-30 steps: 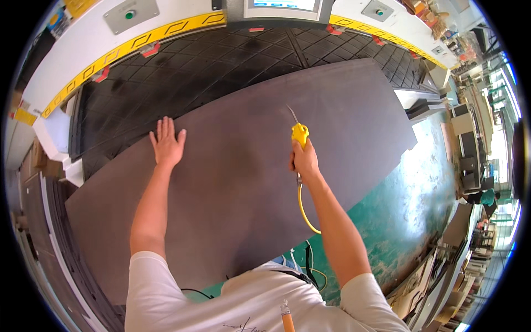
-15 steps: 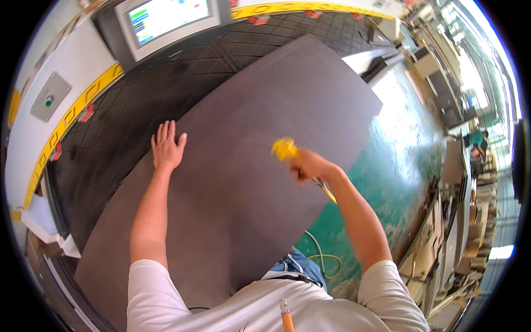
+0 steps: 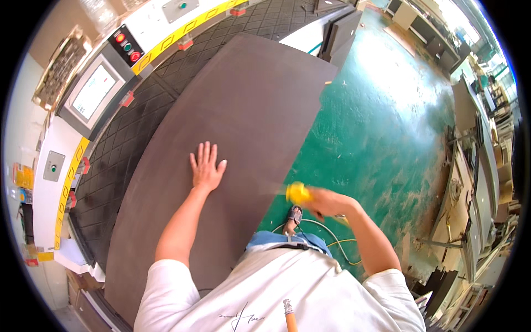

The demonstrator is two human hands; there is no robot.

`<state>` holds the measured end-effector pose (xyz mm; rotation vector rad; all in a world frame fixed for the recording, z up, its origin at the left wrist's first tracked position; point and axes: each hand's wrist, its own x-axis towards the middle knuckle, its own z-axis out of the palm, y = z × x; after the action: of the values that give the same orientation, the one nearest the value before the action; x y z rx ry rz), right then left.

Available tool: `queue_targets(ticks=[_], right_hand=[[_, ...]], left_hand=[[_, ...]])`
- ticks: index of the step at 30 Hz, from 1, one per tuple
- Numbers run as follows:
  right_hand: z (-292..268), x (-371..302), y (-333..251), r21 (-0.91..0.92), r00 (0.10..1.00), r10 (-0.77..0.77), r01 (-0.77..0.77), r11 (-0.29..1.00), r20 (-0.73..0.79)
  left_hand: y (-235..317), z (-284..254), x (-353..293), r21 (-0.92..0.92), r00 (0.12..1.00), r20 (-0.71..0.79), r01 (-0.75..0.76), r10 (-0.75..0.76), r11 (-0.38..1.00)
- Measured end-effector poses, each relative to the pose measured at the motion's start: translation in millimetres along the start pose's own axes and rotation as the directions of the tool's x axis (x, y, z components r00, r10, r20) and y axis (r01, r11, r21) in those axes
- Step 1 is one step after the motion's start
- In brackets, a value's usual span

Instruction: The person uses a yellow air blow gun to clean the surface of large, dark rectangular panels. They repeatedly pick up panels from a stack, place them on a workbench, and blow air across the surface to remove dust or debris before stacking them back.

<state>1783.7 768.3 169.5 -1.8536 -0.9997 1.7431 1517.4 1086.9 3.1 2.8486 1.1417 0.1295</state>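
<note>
A large dark brown sheet panel [image 3: 249, 105] lies in front of me, running from near my waist to the far side. My left hand [image 3: 206, 170] rests flat on its face with the fingers spread, holding nothing. In my right hand [image 3: 330, 202] is a yellow air blow gun [image 3: 298, 192], gripped just past the panel's right edge. Motion blurs the gun, and its nozzle points left over the panel. A thin hose [image 3: 334, 238] loops below it on the floor.
A machine bed with black ribbed matting [image 3: 119, 149] runs along the left, bordered by a yellow-marked rail [image 3: 71, 191]. A control screen [image 3: 95, 91] and buttons [image 3: 128, 47] stand above it. Green floor [image 3: 376, 144] lies to the right, with leaning boards [image 3: 456, 193] beyond.
The view has turned right. My left hand now lies farther in on the panel, away from its left edge. My right hand has moved the air blow gun nearer to me, past the right edge.
</note>
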Motion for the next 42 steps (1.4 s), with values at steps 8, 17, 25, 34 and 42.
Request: queue_targets(ticks=[8, 17, 25, 34, 42], right_hand=[[-92, -65, 66, -0.245, 0.851, -0.110, -0.022, 0.969, -0.513], [-169, -46, 94, -0.044, 0.896, -0.085, 0.074, 0.996, -0.437], [-263, 36, 83, 0.170, 0.720, 0.029, 0.124, 0.978, -0.693], [-377, 139, 13, 0.532, 0.790, 0.253, 0.107, 0.840, -0.558], [-425, 321, -125, 0.446, 0.895, 0.078, 0.142, 0.884, -0.439]], left_hand=[[169, 8, 12, -0.056, 0.982, -0.016, -0.188, 0.187, 0.981], [217, -1, 7, -0.074, 0.988, 0.059, -0.139, 0.144, 0.987], [212, 10, 164, -0.080, 0.998, -0.001, -0.066, 0.066, 0.995], [34, 21, 341, 0.027, 0.848, -0.010, 0.530, -0.529, 0.848], [1, 35, 497, 0.013, 0.869, -0.026, 0.495, -0.495, 0.869]])
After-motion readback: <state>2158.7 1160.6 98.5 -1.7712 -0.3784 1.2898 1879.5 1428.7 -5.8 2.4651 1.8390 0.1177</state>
